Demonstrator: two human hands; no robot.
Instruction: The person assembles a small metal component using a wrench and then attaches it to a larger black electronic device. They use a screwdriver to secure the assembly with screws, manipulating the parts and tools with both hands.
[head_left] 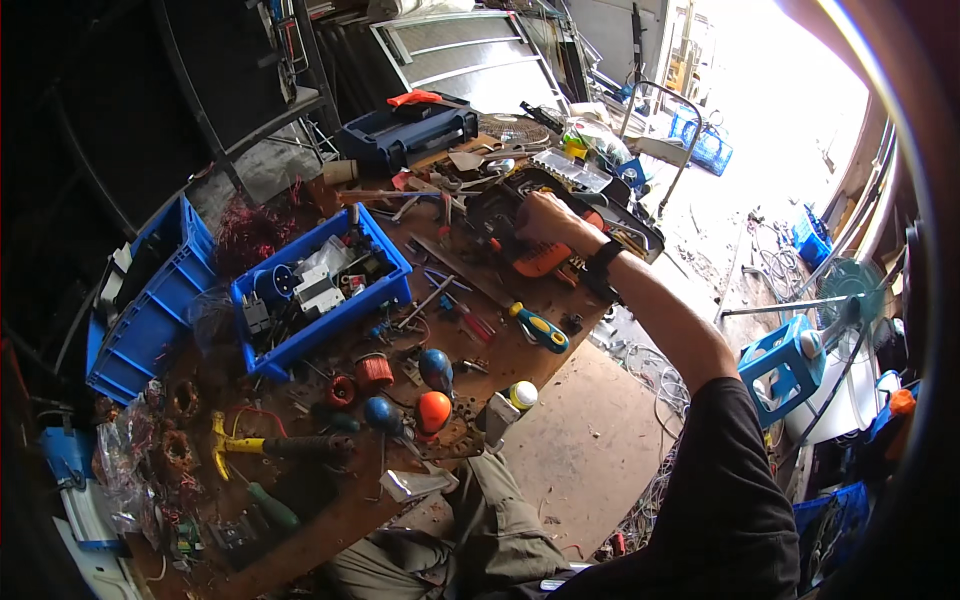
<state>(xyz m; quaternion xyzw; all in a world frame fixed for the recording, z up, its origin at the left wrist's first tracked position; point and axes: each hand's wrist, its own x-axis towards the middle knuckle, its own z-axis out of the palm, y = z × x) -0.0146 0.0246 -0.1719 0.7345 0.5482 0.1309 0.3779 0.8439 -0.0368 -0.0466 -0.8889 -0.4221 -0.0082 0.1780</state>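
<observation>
My right arm stretches to the far side of the workbench. My right hand [553,222] is closed, its fingers curled down over an open black tool case [512,192]. What it holds, if anything, is hidden beneath the fingers. An orange-and-black power tool [541,260] lies right under and in front of the hand. Nearer to me lie a handsaw [462,265] with a yellow-and-teal handle [538,328] and red-handled screwdrivers [474,323]. My left hand is out of view.
A blue crate [262,362] of electrical parts stands left of centre, with another blue crate [150,300] beyond. Balls in blue and orange [433,411], a copper wire coil [374,371] and a yellow hammer [222,447] lie near me. A fan [855,285] stands at right.
</observation>
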